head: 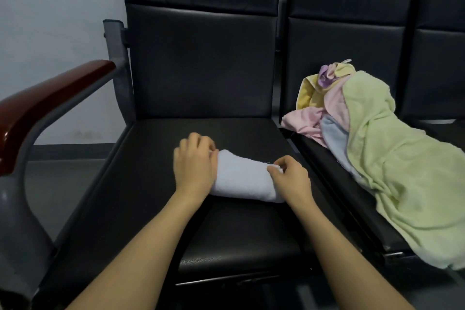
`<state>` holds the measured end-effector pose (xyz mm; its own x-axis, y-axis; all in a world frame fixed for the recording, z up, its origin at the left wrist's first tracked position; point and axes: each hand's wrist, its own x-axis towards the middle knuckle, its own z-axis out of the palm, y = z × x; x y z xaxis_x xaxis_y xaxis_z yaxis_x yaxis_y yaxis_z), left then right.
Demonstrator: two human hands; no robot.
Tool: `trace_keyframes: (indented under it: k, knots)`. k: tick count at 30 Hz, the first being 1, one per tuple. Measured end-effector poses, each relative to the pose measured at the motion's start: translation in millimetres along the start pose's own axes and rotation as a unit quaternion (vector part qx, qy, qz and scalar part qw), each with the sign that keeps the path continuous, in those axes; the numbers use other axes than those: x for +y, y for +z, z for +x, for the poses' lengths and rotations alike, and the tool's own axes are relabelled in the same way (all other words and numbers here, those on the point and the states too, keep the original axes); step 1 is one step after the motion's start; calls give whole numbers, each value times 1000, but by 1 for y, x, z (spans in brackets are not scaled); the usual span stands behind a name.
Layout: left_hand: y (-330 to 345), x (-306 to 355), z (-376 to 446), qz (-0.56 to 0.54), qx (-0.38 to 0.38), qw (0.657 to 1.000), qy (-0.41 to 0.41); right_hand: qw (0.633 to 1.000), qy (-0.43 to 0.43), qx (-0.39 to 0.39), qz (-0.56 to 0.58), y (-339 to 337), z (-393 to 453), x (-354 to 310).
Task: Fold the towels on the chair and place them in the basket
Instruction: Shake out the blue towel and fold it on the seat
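Note:
A small white towel (241, 177) lies folded into a narrow band on the black seat (156, 171) of the left chair. My left hand (195, 165) pinches its left end with curled fingers. At the towel's right end, my right hand (289, 178) pinches the upper corner. On the neighbouring seat to the right lies a loose pile of towels: a large pale green one (392, 173) on top, with pink (307, 121), light blue (332, 131), yellow (305, 94) and purple (325, 78) ones under it. No basket is in view.
A reddish-brown armrest (50, 98) on a grey metal frame (22, 209) borders the left chair. Black padded backrests (201, 58) rise behind both seats. A third black seat (440, 58) shows at the far right. A pale wall (55, 20) and grey floor lie to the left.

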<state>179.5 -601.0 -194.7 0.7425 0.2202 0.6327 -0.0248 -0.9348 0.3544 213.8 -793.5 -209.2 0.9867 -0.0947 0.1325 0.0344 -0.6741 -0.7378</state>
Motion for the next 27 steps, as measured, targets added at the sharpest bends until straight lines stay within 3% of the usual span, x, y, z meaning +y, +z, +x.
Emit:
trace_keyframes:
  k: [2,4,7,9,11,14,16,21,27]
  knots:
    - [2,1,0,13,11,987,162,1000,5,0,5,0,4,0]
    - [1,7,-6,52,-92,970,220,1000,5,2,2,1,6,0]
    - [3,3,-13,140,-242,953,115,996,-67,32,-43,2,3,0]
    - [3,-2,-12,132,-284,948,58,979,-183,33,-83,-1,0,-3]
    - [0,-4,-9,129,-298,945,47,951,-267,-27,-153,-2,-2,-4]
    - [-2,-5,-6,126,-337,933,14,949,-207,-133,-199,2,-5,0]
    - [-2,-6,-5,120,-342,932,-11,957,-175,-150,-174,1,-7,2]
    - [-8,-8,-9,120,-314,942,7,953,-208,-139,-169,-8,-20,-2]
    - [-23,-22,-19,0,-324,945,44,972,-191,-98,-93,-14,-32,0]
